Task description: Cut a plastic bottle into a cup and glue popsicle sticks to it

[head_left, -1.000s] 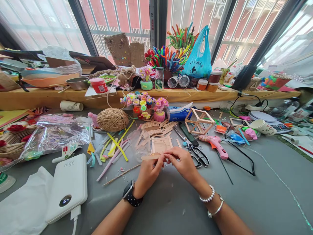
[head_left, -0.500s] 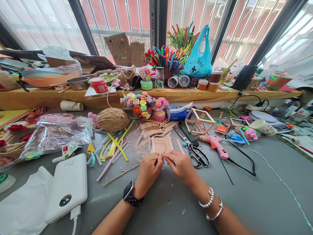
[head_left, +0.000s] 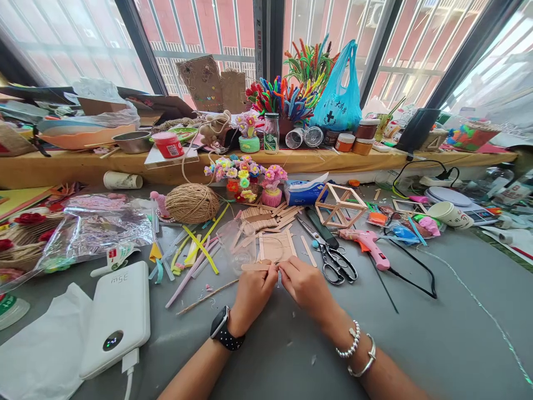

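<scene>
A wooden craft stick is pinched in my left hand, pointing left above the table. My right hand meets the left at the fingertips; its thumb and fingers are pressed together, and whatever is between them is too small to make out. Just beyond my hands lies a flat panel of craft sticks, partly covered by my fingers. More loose craft sticks are heaped behind it. Beside my right hand lie black-handled scissors and a single stick.
A pink glue gun with its black cord lies at the right, below a stick-built cube frame. Left are a twine ball, yellow pipe cleaners and a white power bank. A clear plastic piece stands near my left hand.
My right hand's fingers have curled in a little more against the left fingertips, and its wrist has shifted slightly left. The craft stick stays in my left hand, almost unmoved.
</scene>
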A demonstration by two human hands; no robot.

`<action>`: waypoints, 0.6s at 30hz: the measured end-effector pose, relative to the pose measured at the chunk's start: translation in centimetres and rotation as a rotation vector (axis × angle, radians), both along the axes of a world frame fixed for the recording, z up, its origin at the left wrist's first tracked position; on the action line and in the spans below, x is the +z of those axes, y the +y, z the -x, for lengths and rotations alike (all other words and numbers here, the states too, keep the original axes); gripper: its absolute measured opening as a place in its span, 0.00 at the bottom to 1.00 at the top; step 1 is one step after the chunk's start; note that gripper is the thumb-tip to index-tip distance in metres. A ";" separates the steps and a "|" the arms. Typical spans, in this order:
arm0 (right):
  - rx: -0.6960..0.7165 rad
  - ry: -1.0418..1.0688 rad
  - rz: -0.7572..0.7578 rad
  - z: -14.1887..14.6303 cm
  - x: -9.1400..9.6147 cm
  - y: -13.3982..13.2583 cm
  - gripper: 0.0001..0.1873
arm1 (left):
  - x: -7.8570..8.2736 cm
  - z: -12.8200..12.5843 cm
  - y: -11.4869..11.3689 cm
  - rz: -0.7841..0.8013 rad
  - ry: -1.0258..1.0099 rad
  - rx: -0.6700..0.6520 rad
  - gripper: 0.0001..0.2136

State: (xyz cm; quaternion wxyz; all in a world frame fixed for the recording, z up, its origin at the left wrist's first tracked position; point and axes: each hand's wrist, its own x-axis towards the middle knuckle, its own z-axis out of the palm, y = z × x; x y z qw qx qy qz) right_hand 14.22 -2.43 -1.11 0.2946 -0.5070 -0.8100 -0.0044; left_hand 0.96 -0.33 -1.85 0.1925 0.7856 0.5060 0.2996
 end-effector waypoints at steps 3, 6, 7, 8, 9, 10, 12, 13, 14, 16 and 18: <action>-0.001 0.231 0.086 0.1 0.1 0.1 0.11 | 0.2 0.0 -0.2 -0.003 -0.053 -0.012 0.17; -0.024 0.540 0.262 -0.3 0.1 0.6 0.10 | 0.4 0.0 -0.4 0.024 -0.119 -0.046 0.18; -0.038 0.655 0.335 -0.6 0.1 0.8 0.10 | 0.4 0.1 -0.4 0.035 -0.145 -0.054 0.18; -0.053 0.765 0.401 -0.8 0.2 1.0 0.11 | 0.5 0.1 -0.4 0.045 -0.173 -0.057 0.18; -0.066 0.855 0.449 -1.1 0.2 1.1 0.11 | 0.5 0.1 -0.5 0.054 -0.201 -0.056 0.18; -0.077 0.908 0.470 -1.3 0.3 1.2 0.11 | 0.5 0.2 -0.5 0.063 -0.228 -0.051 0.18; -0.103 0.891 0.426 -1.6 0.6 1.2 0.10 | 0.5 0.2 -0.4 0.084 -0.269 -0.046 0.19; -0.114 0.840 0.382 -1.6 0.8 1.2 0.09 | 0.5 0.3 -0.4 0.090 -0.276 -0.049 0.19; -0.124 0.779 0.338 -1.7 0.9 1.1 0.10 | 0.4 0.3 -0.4 0.093 -0.275 -0.053 0.19; -0.144 0.662 0.276 -1.6 1.1 1.0 0.11 | 0.4 0.3 -0.4 0.089 -0.267 -0.060 0.19; -0.162 0.572 0.267 -1.5 1.1 1.0 0.13 | 0.4 0.2 -0.4 0.093 -0.271 -0.065 0.19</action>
